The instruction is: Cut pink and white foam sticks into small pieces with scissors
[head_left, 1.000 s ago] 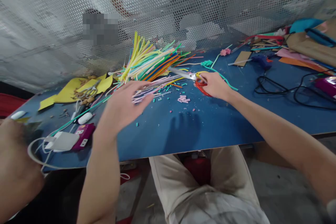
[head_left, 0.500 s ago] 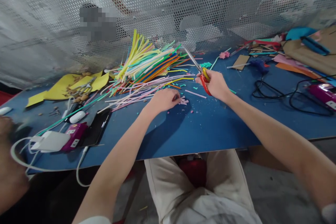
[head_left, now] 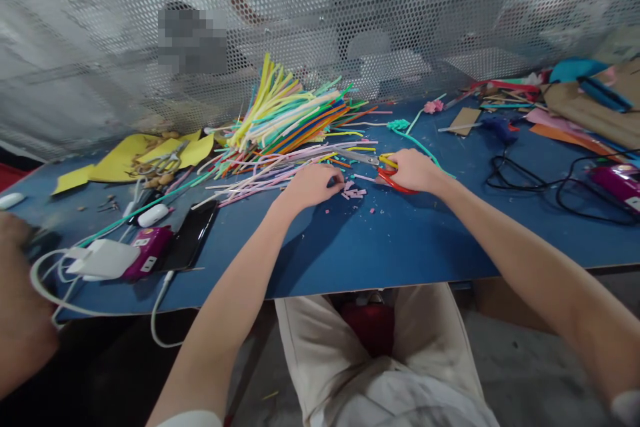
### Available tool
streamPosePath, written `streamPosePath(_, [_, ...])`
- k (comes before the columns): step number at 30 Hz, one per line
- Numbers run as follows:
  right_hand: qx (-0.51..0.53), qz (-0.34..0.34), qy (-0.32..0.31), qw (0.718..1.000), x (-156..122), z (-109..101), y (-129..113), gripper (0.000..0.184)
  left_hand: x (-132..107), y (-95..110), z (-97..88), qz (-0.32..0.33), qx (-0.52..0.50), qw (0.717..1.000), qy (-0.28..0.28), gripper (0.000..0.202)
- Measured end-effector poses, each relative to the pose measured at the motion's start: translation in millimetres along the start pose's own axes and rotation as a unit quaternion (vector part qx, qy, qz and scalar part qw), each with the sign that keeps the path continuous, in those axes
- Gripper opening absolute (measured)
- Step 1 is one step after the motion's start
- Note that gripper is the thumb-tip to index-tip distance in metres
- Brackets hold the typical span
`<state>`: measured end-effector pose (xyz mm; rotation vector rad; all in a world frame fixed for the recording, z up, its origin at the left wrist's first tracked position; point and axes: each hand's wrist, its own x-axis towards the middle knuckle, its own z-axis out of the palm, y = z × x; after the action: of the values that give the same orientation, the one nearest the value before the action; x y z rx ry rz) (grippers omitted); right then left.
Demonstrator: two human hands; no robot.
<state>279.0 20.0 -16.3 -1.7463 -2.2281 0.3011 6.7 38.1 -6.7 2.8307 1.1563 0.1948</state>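
My right hand [head_left: 416, 171] grips red-and-yellow scissors [head_left: 373, 161], blades lying low and pointing left over the blue table [head_left: 380, 240]. My left hand [head_left: 313, 186] rests on the table just left of them, fingers curled and pinched beside small pink cut pieces [head_left: 353, 191]; what it pinches is too small to name. A big heap of coloured pipe cleaners [head_left: 285, 120] lies beyond both hands, with pink strands [head_left: 260, 180] spread toward my left hand.
At the left lie a white charger [head_left: 103, 259], a purple device [head_left: 150, 250], a black phone [head_left: 193, 237], yellow paper [head_left: 125, 157] with metal scissors. Black cables [head_left: 540, 183] and craft scraps crowd the right. Perforated metal screen [head_left: 320, 20] behind. Another person's arm [head_left: 23, 320] at far left.
My left hand reached forward from mid-air down to the pink pieces and curled. My right hand raised the scissors, then laid them low again, blades pointing left.
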Motion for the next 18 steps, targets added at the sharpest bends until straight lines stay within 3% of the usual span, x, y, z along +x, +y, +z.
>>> streamPosePath(5, [-0.004, -0.039, -0.028, 0.999, 1.8, 5.0, -2.1, 0.014, -1.9, 2.5, -2.8, -0.019, 0.015, 1.0, 0.016, 0.023])
streamPosePath(9, [-0.012, -0.062, -0.041, 0.997, 3.8, 6.9, -0.8, 0.015, -2.8, 4.3, -2.6, -0.025, 0.018, 0.999, 0.018, 0.03])
streamPosePath(13, [0.02, -0.037, -0.031, 0.999, 3.2, 4.4, 2.6, 0.024, -2.3, 0.8, -1.7, 0.007, 0.01, 1.0, 0.025, 0.034])
streamPosePath(16, [0.192, 0.0, -0.039, 0.981, 0.8, 1.2, 2.9, 0.029, -1.9, -1.9, -0.6, 0.024, -0.007, 0.999, 0.027, 0.032])
streamPosePath(18, [0.378, 0.015, -0.047, 0.925, -0.4, 0.2, 0.5, 0.03, -1.2, -2.1, 0.3, 0.024, -0.032, 0.999, 0.033, 0.029])
